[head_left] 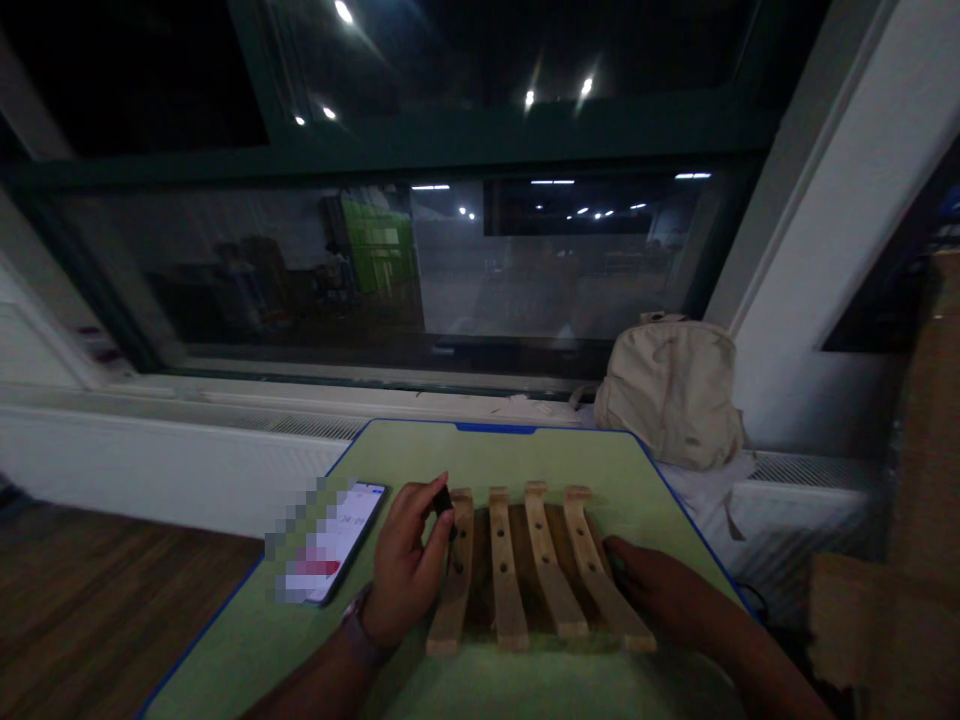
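Fingers of the left hand pinch a black piece.

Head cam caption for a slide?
Left hand pinches a small dark part at a slatted wooden rack; right hand rests at its other edge.

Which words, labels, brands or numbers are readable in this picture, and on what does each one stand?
Nothing here is readable.
Smartphone screen: too blurred to read.
Small dark object in the left hand: too small to tell.
Wooden slatted rack: no text seen.
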